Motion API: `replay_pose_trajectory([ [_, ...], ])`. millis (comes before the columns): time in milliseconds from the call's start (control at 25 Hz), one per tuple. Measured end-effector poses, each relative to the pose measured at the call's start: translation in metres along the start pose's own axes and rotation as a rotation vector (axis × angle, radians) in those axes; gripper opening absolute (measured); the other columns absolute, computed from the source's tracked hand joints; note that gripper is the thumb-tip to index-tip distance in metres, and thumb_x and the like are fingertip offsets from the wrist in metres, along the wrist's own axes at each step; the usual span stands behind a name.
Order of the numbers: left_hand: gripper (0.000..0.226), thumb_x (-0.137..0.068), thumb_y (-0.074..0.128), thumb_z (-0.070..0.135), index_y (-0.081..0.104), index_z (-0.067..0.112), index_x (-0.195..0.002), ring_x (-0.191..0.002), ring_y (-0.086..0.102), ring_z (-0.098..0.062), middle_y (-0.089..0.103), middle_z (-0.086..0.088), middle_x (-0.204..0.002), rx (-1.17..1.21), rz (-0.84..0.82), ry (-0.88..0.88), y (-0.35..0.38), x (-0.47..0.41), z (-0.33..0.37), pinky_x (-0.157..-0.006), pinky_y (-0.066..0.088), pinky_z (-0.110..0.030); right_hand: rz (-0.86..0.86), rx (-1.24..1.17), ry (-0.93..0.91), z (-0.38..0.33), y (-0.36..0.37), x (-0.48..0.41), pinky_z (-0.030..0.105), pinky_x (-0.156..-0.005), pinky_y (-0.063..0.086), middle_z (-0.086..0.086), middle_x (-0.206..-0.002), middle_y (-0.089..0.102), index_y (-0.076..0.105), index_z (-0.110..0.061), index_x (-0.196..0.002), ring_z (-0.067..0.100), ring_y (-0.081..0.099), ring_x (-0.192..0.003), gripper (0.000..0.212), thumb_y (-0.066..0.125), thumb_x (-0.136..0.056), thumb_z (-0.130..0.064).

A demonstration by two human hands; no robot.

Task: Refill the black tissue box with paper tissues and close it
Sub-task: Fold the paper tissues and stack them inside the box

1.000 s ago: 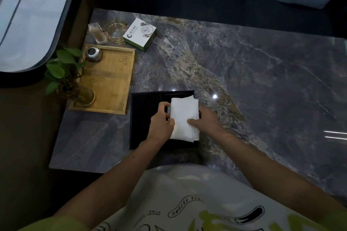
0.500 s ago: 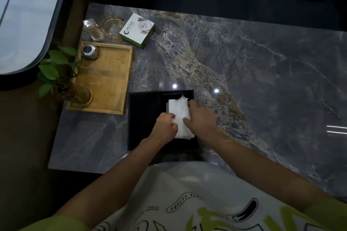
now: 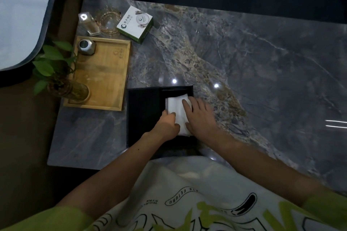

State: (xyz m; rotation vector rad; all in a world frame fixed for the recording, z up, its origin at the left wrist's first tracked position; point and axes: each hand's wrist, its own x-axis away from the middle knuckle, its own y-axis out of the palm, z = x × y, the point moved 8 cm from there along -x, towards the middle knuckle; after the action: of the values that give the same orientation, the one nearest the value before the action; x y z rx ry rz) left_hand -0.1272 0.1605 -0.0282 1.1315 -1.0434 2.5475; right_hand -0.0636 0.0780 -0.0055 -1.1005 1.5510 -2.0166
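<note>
The black tissue box lies open on the marble table near its front edge, its lid flap spread flat to the left. A white stack of paper tissues sits in the right-hand compartment. My left hand rests on the stack's left near side with curled fingers. My right hand lies flat on the stack's right side, fingers spread and pressing down. The near end of the stack is hidden under both hands.
A wooden tray with a small metal tin and a potted plant stands left of the box. Behind it are a glass ashtray, a clear holder and a white-green carton. A dark sofa lies beyond the table.
The tissue stack has gone from held above the box down into its right compartment. My right hand has flattened on top of it and my left hand has slid to its near left side.
</note>
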Motion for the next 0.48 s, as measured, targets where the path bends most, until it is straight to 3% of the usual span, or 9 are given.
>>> replay_pose_trajectory([
  [160, 0.052, -0.095, 0.044, 0.008, 0.029, -0.009, -0.142, -0.145, 0.018, -0.036, -0.003, -0.025, -0.159, -0.066, -0.004, 0.043, 0.008, 0.006, -0.004, -0.119, 0.021, -0.029, 0.077, 0.082, -0.176, -0.005, -0.001, 0.006, 0.046, -0.111, 0.032, 0.020, -0.144, 0.047, 0.051, -0.004, -0.136, 0.032, 0.045, -0.134, 0.075, 0.073, -0.073, -0.038],
  [280, 0.056, -0.096, 0.042, 0.008, 0.022, -0.009, -0.145, -0.150, 0.003, -0.034, -0.006, -0.027, -0.158, -0.186, -0.007, 0.100, 0.013, 0.010, -0.002, -0.121, 0.015, -0.034, 0.027, 0.215, -0.261, -0.011, 0.000, 0.005, 0.044, -0.114, 0.028, 0.016, -0.142, 0.051, 0.053, -0.005, -0.135, 0.028, 0.044, -0.135, 0.062, 0.060, -0.086, -0.041],
  [480, 0.066, -0.091, 0.047, 0.007, 0.019, 0.000, -0.150, -0.147, 0.018, -0.035, -0.002, -0.013, -0.162, -0.221, -0.058, 0.030, 0.018, 0.006, -0.002, -0.115, 0.028, -0.054, -0.120, 0.351, -0.372, -0.020, 0.014, 0.001, 0.049, -0.118, -0.001, 0.021, -0.158, 0.019, 0.020, 0.001, -0.150, 0.033, 0.014, -0.147, 0.063, 0.027, -0.102, -0.039],
])
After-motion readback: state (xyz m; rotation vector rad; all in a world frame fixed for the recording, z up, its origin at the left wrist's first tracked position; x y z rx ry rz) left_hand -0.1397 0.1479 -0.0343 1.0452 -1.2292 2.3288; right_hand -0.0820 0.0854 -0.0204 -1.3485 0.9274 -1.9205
